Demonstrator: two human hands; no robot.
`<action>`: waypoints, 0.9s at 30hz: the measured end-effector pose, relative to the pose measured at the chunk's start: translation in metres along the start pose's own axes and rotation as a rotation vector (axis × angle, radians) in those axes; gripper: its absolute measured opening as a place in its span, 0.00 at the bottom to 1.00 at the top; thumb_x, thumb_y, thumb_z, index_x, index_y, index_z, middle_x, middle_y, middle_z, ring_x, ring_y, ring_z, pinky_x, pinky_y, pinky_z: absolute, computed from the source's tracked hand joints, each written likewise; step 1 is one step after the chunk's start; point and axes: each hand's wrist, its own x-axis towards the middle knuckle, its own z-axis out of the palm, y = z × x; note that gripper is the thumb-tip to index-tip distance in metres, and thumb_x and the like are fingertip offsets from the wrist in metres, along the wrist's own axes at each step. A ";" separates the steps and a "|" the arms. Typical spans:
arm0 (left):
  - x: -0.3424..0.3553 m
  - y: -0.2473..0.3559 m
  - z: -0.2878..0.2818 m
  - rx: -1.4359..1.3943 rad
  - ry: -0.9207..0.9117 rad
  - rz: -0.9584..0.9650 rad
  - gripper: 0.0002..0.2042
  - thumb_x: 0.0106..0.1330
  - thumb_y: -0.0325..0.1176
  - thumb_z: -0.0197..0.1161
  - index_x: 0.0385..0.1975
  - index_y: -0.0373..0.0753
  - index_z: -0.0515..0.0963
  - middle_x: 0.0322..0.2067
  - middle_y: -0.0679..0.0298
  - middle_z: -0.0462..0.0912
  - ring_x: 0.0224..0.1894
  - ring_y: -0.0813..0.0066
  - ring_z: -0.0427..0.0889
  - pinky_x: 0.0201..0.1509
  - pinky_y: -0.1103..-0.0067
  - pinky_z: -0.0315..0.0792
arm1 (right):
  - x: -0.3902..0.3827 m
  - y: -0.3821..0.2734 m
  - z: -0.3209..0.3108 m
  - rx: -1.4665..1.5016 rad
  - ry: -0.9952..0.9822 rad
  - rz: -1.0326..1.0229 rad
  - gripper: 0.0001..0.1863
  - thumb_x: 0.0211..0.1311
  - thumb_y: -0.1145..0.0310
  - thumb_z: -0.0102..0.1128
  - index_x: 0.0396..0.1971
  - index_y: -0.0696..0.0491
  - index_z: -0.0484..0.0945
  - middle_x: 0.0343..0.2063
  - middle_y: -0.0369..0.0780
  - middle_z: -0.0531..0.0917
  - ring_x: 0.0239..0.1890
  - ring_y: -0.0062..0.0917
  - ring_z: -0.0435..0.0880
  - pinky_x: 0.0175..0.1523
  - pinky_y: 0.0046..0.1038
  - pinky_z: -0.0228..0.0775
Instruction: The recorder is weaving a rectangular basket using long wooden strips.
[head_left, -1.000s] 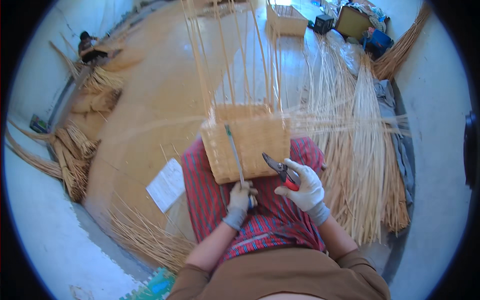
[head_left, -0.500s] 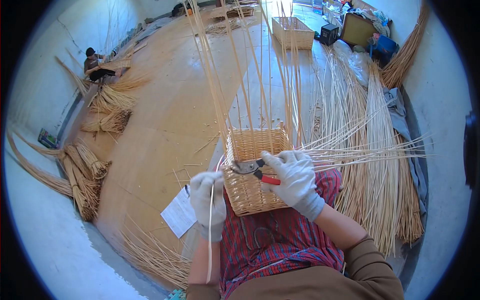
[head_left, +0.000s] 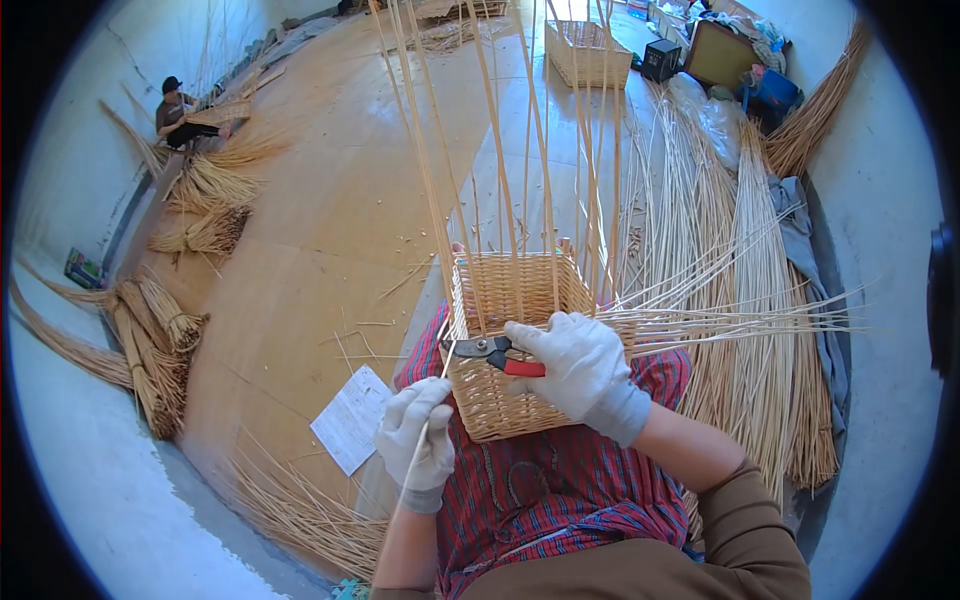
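The half-woven wicker basket rests on your lap, on the red plaid cloth, its uncut stakes standing tall so you can work the rim close to you. Your right hand is closed around the red-handled pruning shears, blades pointing left at the basket's near corner. Your left hand pinches a thin willow rod, holding it up toward the blades. Loose rods jut rightward from the rim; more willow bundles lie on the floor, within reach.
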 end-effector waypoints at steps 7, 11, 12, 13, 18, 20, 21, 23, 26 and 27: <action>-0.009 0.009 0.020 0.163 -0.403 0.161 0.04 0.57 0.29 0.66 0.30 0.48 0.81 0.30 0.66 0.84 0.34 0.63 0.85 0.38 0.67 0.80 | 0.019 0.021 -0.098 -0.234 0.323 -0.082 0.28 0.47 0.51 0.80 0.51 0.38 0.83 0.30 0.38 0.81 0.40 0.35 0.85 0.43 0.37 0.77; -0.018 0.048 0.082 0.401 -0.769 0.275 0.17 0.68 0.33 0.57 0.56 0.44 0.77 0.31 0.64 0.81 0.32 0.66 0.86 0.30 0.69 0.81 | 0.053 0.011 -0.111 -0.615 0.124 -0.448 0.18 0.54 0.56 0.75 0.45 0.39 0.85 0.33 0.33 0.83 0.45 0.28 0.84 0.47 0.34 0.76; -0.016 0.054 0.097 0.422 -0.738 0.262 0.21 0.68 0.33 0.57 0.61 0.42 0.75 0.33 0.62 0.82 0.32 0.66 0.86 0.30 0.68 0.81 | 0.061 0.007 -0.106 -0.715 0.067 -0.493 0.15 0.56 0.57 0.73 0.44 0.40 0.86 0.34 0.32 0.84 0.47 0.27 0.84 0.48 0.33 0.75; -0.014 0.057 0.111 0.462 -0.698 0.254 0.25 0.68 0.33 0.57 0.66 0.41 0.72 0.35 0.61 0.83 0.32 0.66 0.87 0.29 0.68 0.81 | 0.068 0.004 -0.100 -0.802 0.043 -0.570 0.13 0.58 0.58 0.71 0.43 0.40 0.86 0.35 0.31 0.84 0.48 0.25 0.84 0.49 0.32 0.75; 0.011 0.061 0.156 0.453 -0.488 0.019 0.19 0.71 0.33 0.56 0.59 0.34 0.71 0.41 0.56 0.84 0.27 0.62 0.87 0.28 0.66 0.82 | 0.090 0.002 -0.081 -0.900 0.003 -0.653 0.04 0.58 0.61 0.65 0.33 0.38 0.86 0.30 0.29 0.83 0.42 0.24 0.85 0.47 0.29 0.75; 0.018 0.059 0.159 0.410 -0.466 -0.013 0.19 0.70 0.33 0.57 0.58 0.33 0.72 0.41 0.54 0.85 0.28 0.61 0.88 0.29 0.65 0.82 | 0.092 0.001 -0.077 -0.906 -0.053 -0.644 0.05 0.59 0.61 0.66 0.35 0.39 0.86 0.33 0.29 0.84 0.45 0.24 0.85 0.47 0.30 0.75; 0.020 0.059 0.159 0.372 -0.493 -0.049 0.19 0.69 0.33 0.57 0.58 0.33 0.73 0.42 0.53 0.85 0.30 0.61 0.88 0.30 0.64 0.82 | 0.093 -0.001 -0.077 -0.904 -0.106 -0.624 0.07 0.59 0.62 0.66 0.37 0.40 0.87 0.35 0.30 0.85 0.46 0.25 0.85 0.48 0.31 0.74; 0.022 0.060 0.156 0.315 -0.492 -0.030 0.18 0.69 0.34 0.57 0.56 0.34 0.74 0.42 0.53 0.85 0.32 0.60 0.89 0.32 0.63 0.82 | 0.092 -0.004 -0.077 -0.918 -0.179 -0.571 0.08 0.59 0.63 0.67 0.38 0.41 0.88 0.38 0.31 0.86 0.47 0.25 0.85 0.46 0.32 0.74; 0.020 0.066 0.154 0.260 -0.470 0.043 0.16 0.72 0.37 0.57 0.53 0.36 0.75 0.38 0.55 0.86 0.34 0.58 0.89 0.35 0.62 0.81 | 0.091 -0.007 -0.085 -0.955 -0.232 -0.520 0.05 0.56 0.64 0.68 0.33 0.42 0.89 0.36 0.32 0.86 0.44 0.27 0.86 0.40 0.33 0.75; 0.019 0.069 0.155 0.241 -0.513 -0.001 0.17 0.73 0.39 0.57 0.56 0.37 0.75 0.36 0.55 0.86 0.35 0.58 0.89 0.36 0.62 0.81 | 0.090 -0.006 -0.089 -0.955 -0.252 -0.538 0.04 0.55 0.64 0.68 0.31 0.43 0.89 0.34 0.32 0.86 0.43 0.27 0.86 0.38 0.33 0.75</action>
